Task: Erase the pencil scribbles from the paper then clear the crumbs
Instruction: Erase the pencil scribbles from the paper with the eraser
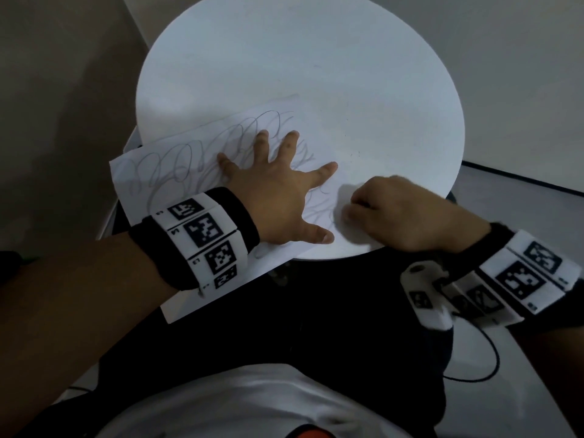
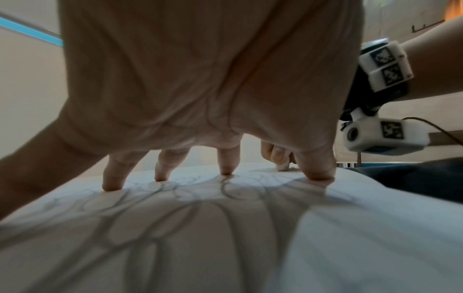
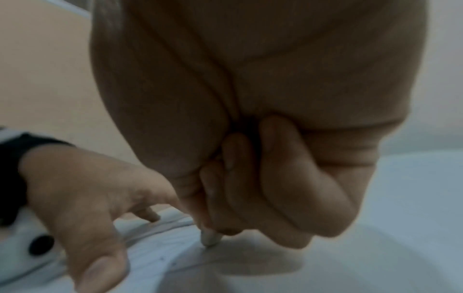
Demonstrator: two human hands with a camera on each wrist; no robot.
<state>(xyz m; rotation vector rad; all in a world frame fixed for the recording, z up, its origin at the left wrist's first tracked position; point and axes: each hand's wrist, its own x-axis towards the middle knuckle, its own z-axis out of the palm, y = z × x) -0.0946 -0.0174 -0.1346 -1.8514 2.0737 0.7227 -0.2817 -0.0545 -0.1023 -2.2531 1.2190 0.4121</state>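
Overhead, round white desk [image 1: 284, 58] against grey walls; scribbled paper [image 1: 177, 172] overhanging near edge, pinned by splayed left hand [image 1: 275, 197]; right hand [image 1: 398, 213] pinching small eraser [image 3: 210, 238].

My head view is dim, brightest on the table [image 1: 284, 58]. Both wrist views bend strongly at the edges. The right wrist view is soft and blurred; finger shadows fall toward the left wrist camera across the paper [image 2: 225, 237].
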